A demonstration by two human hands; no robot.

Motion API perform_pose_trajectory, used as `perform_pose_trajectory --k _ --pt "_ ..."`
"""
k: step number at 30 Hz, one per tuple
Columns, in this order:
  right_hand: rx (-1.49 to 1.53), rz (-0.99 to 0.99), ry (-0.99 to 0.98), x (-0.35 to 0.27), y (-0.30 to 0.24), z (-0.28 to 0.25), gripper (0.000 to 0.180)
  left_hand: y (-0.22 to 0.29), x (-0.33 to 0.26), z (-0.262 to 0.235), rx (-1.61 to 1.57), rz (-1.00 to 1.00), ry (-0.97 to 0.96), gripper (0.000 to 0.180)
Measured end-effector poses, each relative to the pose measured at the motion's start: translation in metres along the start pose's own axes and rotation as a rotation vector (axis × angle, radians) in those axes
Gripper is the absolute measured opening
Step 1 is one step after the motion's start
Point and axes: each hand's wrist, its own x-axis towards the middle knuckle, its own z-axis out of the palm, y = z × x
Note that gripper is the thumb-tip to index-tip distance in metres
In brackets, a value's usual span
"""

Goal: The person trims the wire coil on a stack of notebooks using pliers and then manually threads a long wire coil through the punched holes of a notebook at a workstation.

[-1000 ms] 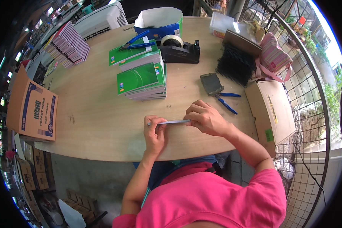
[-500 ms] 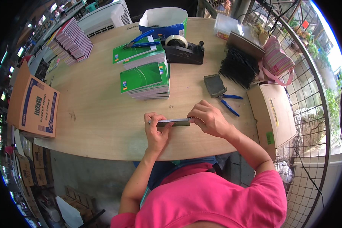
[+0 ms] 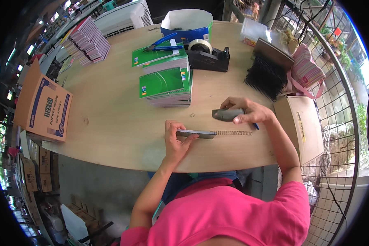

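My left hand [image 3: 176,141] is closed on a small notebook [image 3: 192,134] turned edge-on, thumb at its near side and fingers behind. From the notebook's right end a thin wire spiral [image 3: 235,133] sticks out to the right. Above that coil, my right hand [image 3: 250,111] is wrapped round a dark grey block-like piece [image 3: 227,115], whose exact kind I cannot make out. The tip of a blue handle [image 3: 256,126] shows below the right hand; the rest is hidden.
Green notebooks [image 3: 162,84] are stacked beyond my hands, with blue-handled cutters [image 3: 164,44] on the farther pile. Behind stand a tape dispenser [image 3: 209,60] and an open box [image 3: 186,20]. Black coils [image 3: 266,76] and a carton [image 3: 298,123] lie right; another carton [image 3: 45,106] stands left.
My right hand has left the notebook's end and picked up the grey piece from the table. A wire spiral now extends from the notebook. The view has shifted slightly.
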Motion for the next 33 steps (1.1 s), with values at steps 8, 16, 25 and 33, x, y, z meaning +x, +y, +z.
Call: perform_pose_trajectory --k 8,16,25,33 --pt "0.325 -0.05 -0.173 0.005 0.0 0.032 0.054 0.0 0.002 0.001 -0.025 0.022 -0.014 0.051" --pt "-0.022 0.097 -0.06 0.011 -0.011 0.041 0.061 0.006 0.003 0.011 -0.073 0.009 -0.043 0.051" --pt "-0.1 0.102 -0.013 0.015 -0.011 0.043 0.047 0.015 0.004 0.017 -0.078 0.035 -0.058 0.053" --pt "-0.136 0.149 0.126 0.017 -0.006 0.055 0.052 0.02 -0.004 0.02 -0.291 -0.109 -0.015 0.047"
